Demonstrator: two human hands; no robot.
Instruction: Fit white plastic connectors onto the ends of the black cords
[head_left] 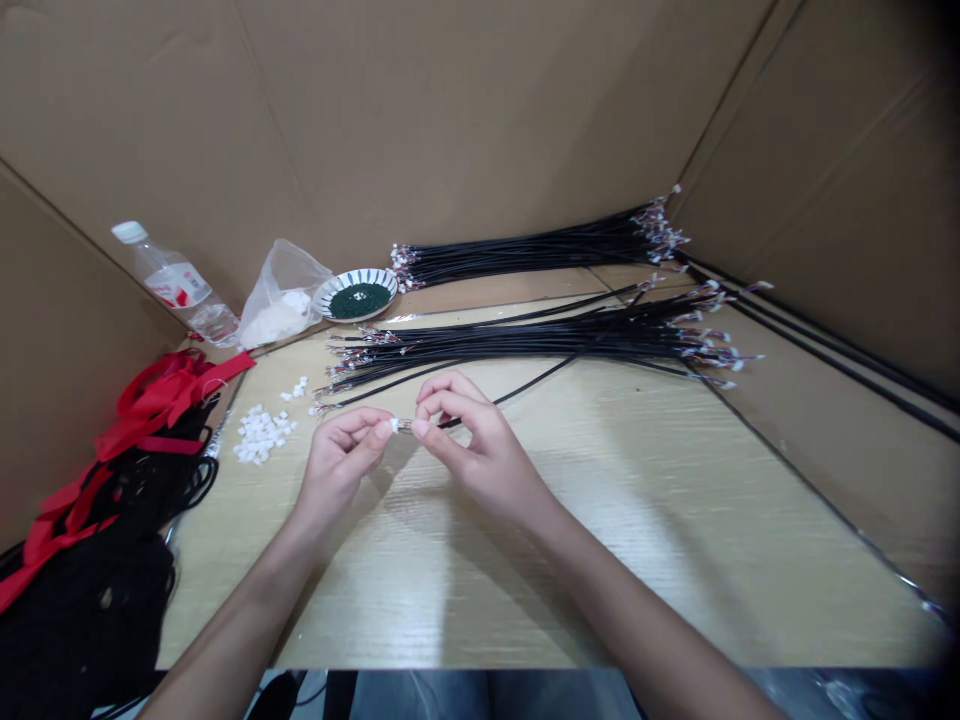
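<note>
My left hand [343, 452] pinches a small white connector housing [395, 425] between thumb and forefinger. Opposite it, my right hand [480, 440] is closed on the thin wires [406, 426] at the end of a black cable [536, 378]. The wires reach the connector, but how deep they sit in it is too small to tell. From my right hand the cable runs back toward a bundle of black cables [525, 342] with wire ends on both sides. Left of my hands lies a loose pile of white connector housings [262, 435].
A second cable bundle [525, 250] lies at the back. A patterned dish [325, 303] holds dark green bits beside a plastic bag [281, 300] and a bottle [176, 285]. Black cords [97, 590] with red ribbons [142, 405] line the left. Cardboard walls [450, 120] enclose the table [637, 530].
</note>
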